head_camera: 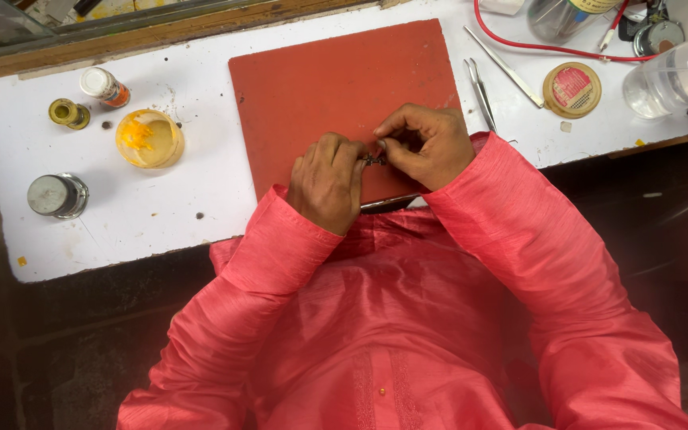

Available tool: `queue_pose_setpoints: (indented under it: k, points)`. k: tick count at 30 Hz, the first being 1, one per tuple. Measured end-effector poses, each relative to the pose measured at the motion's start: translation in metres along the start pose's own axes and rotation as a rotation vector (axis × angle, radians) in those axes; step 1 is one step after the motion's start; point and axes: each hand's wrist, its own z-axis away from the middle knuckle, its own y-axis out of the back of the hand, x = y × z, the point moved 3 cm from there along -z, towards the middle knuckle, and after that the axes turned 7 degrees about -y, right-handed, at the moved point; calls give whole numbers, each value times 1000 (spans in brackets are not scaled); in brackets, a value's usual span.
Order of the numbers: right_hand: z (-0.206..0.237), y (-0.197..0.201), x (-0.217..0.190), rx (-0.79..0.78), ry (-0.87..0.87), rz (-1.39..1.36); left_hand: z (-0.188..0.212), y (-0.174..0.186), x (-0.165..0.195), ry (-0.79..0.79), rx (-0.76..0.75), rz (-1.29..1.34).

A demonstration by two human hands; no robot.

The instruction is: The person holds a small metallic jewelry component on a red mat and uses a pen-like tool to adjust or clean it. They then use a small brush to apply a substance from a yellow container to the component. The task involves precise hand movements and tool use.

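At the far right of my table [201, 207] lies a round flat tin [572, 89], tan rim, red label on its lid. Beside it at the right edge stands a clear plastic bottle [674, 80] with a white label. Far left, a small vial [105, 87] lies tilted, white cap, orange label band.

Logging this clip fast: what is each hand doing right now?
Left hand: closed, pinching the small metal piece.
Right hand: closed, fingertips on the same piece.
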Motion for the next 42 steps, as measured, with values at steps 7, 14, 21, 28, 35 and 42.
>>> queue_pose_setpoints:
  k: [7,14,21,28,35,42]
  points:
    - [-8,4,2,-65,-54,21,0,0,-1,-5,-2,20]
    - [-8,4,1,-112,-65,48,0,-1,-1,-4,-1,19]
    - [-3,4,3,-101,10,-126,1,2,-1,-34,33,10]
    - [1,5,3,-16,-34,-46,0,1,-1,-22,19,13]
    - [1,4,3,-5,-50,-30,0,1,-2,-25,15,22]
    - [0,2,5,-14,-73,-87,-1,0,0,-10,8,5]
